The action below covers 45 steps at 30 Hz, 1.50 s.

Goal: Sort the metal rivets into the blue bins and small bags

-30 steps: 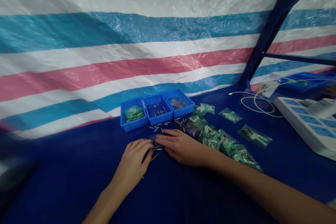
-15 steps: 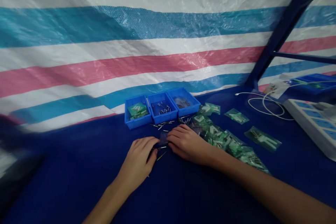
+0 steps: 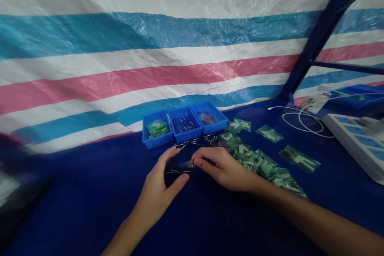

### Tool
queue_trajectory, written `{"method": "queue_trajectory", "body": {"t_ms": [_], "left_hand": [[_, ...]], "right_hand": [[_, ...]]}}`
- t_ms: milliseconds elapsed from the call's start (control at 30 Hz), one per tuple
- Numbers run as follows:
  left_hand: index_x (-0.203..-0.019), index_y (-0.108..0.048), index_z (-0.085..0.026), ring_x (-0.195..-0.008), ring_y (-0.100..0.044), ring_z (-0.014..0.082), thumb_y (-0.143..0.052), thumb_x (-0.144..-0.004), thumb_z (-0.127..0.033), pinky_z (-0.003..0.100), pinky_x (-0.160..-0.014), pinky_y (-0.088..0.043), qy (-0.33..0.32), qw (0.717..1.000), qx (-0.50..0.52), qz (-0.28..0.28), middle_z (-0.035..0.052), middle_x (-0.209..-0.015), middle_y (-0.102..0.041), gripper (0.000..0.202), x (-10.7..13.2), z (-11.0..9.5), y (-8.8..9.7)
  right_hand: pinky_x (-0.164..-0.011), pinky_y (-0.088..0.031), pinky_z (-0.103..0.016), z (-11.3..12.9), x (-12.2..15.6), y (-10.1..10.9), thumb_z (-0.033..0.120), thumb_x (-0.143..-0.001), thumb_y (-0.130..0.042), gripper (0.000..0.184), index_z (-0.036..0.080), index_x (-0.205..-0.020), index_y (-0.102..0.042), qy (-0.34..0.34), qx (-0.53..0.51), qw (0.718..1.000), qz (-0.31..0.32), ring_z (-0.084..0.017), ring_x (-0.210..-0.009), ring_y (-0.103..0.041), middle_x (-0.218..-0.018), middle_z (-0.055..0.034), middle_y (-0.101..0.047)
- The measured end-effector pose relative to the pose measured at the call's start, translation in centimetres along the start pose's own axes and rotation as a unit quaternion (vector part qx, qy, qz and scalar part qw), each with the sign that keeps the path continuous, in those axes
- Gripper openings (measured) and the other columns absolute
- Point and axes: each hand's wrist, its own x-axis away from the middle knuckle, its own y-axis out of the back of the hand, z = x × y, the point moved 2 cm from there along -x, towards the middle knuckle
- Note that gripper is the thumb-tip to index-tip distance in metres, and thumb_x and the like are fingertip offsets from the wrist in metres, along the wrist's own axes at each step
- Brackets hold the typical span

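My right hand pinches a small clear plastic bag between thumb and fingers, just above the table. My left hand is open beside it, thumb and fingers spread apart. Thin dark metal pins show in the gap between the left thumb and fingers; whether the hand touches them I cannot tell. Behind the hands, more loose metal pins lie in front of the blue bins, with another small heap of pins to their right.
Three joined blue bins hold green packets, loose pins and brownish small parts. Filled green-tinted bags pile up beside my right forearm. A power strip, white cable and blue frame post stand at the right.
My left hand has opened, its thumb and fingers spreading apart. The right hand has gone from lying palm down to pinching the small bag. The yellow-tipped pin near the left thumb is out of sight.
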Motion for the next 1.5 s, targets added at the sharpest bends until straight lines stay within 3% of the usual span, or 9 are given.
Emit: {"method": "queue_trajectory", "body": {"t_ms": [133, 300, 533, 700, 1067, 1133, 1233, 1300, 1500], "left_hand": [[-0.082, -0.065, -0.022, -0.066, -0.067, 0.015, -0.054, -0.08, -0.03, 0.024, -0.061, -0.052, 0.026, 0.994, 0.097, 0.044, 0.0001, -0.073, -0.071, 0.014, 0.2, -1.6, -0.1], [-0.06, -0.06, -0.019, -0.049, -0.059, 0.0106, -0.051, -0.082, -0.024, 0.019, -0.047, -0.043, -0.017, 0.998, 0.063, -0.004, -0.0032, -0.053, -0.063, 0.024, 0.7, -2.2, 0.0], [-0.077, -0.063, -0.019, -0.058, -0.063, 0.0118, -0.05, -0.083, -0.025, 0.018, -0.053, -0.048, -0.001, 0.997, 0.076, -0.012, -0.0012, -0.066, -0.067, 0.016, 0.9, -1.2, -0.4], [-0.073, -0.064, -0.019, -0.054, -0.061, 0.0111, -0.054, -0.079, -0.025, 0.018, -0.052, -0.048, 0.002, 0.997, 0.078, -0.025, -0.0021, -0.063, -0.066, 0.013, 0.6, -1.1, -0.2], [-0.084, -0.063, -0.021, -0.063, -0.064, 0.014, -0.056, -0.079, -0.025, 0.022, -0.057, -0.049, 0.022, 0.996, 0.081, 0.027, 0.0, -0.073, -0.069, 0.01, 0.8, -0.3, -0.8], [-0.1, -0.058, -0.021, -0.068, -0.065, 0.0148, -0.055, -0.079, -0.024, 0.025, -0.064, -0.051, 0.038, 0.993, 0.108, 0.032, 0.0, -0.076, -0.069, 0.021, 0.9, -0.3, -0.9], [-0.127, -0.036, -0.021, -0.078, -0.066, 0.0154, -0.053, -0.08, -0.023, 0.03, -0.076, -0.051, 0.066, 0.981, 0.171, 0.063, 0.0012, -0.084, -0.07, 0.049, 1.1, -0.3, -1.3], [-0.131, -0.03, -0.022, -0.08, -0.066, 0.0152, -0.051, -0.082, -0.023, 0.03, -0.077, -0.05, 0.07, 0.975, 0.191, 0.088, 0.0011, -0.086, -0.07, 0.053, 1.2, -0.3, -1.4], [-0.13, -0.03, -0.025, -0.078, -0.064, 0.0139, -0.048, -0.085, -0.021, 0.028, -0.077, -0.047, 0.043, 0.978, 0.18, 0.1, -0.0028, -0.079, -0.067, 0.048, 1.5, -0.4, -1.2]], "right_hand": [[-0.064, -0.045, -0.021, 0.9, 0.4, -0.5, 0.028, -0.092, -0.041, 0.024, 0.015, -0.087, -0.061, -0.025, -0.136, 0.99, 0.033, -0.01, -0.069, -0.058, -0.078, -0.0019, -0.064], [-0.06, -0.043, -0.021, 0.5, 0.6, -1.0, 0.032, -0.087, -0.049, 0.022, 0.015, -0.092, -0.061, -0.057, -0.182, 0.978, 0.079, -0.011, -0.066, -0.056, -0.077, -0.0025, -0.064], [-0.05, -0.036, -0.017, 0.2, 0.4, -1.3, 0.022, -0.088, -0.046, 0.02, 0.012, -0.077, -0.06, -0.044, -0.106, 0.987, 0.108, -0.007, -0.052, -0.049, -0.059, 0.0008, -0.056], [-0.047, -0.03, -0.017, 0.3, 0.4, -1.3, 0.02, -0.088, -0.043, 0.022, 0.012, -0.074, -0.058, -0.011, -0.074, 0.989, 0.13, -0.006, -0.047, -0.041, -0.055, 0.0028, -0.049], [-0.046, -0.029, -0.016, -0.1, 0.4, -1.2, 0.021, -0.087, -0.046, 0.02, 0.012, -0.074, -0.059, -0.002, -0.075, 0.993, 0.093, -0.005, -0.047, -0.039, -0.055, 0.0039, -0.047], [-0.046, -0.03, -0.016, -0.1, 0.4, -1.1, 0.021, -0.087, -0.045, 0.021, 0.012, -0.075, -0.06, -0.005, -0.079, 0.993, 0.085, -0.005, -0.047, -0.04, -0.055, 0.0036, -0.048], [-0.046, -0.03, -0.016, -0.1, 0.4, -1.1, 0.022, -0.088, -0.045, 0.021, 0.012, -0.078, -0.06, -0.012, -0.085, 0.993, 0.079, -0.005, -0.048, -0.041, -0.057, 0.0032, -0.05], [-0.046, -0.03, -0.015, -0.1, 0.4, -1.2, 0.021, -0.088, -0.045, 0.02, 0.012, -0.079, -0.06, -0.013, -0.088, 0.993, 0.082, -0.005, -0.048, -0.042, -0.057, 0.0032, -0.05], [-0.049, -0.033, -0.016, -0.2, 0.5, -1.1, 0.025, -0.088, -0.048, 0.019, 0.011, -0.085, -0.061, -0.018, -0.102, 0.991, 0.09, -0.006, -0.052, -0.046, -0.063, 0.0015, -0.055]]}}
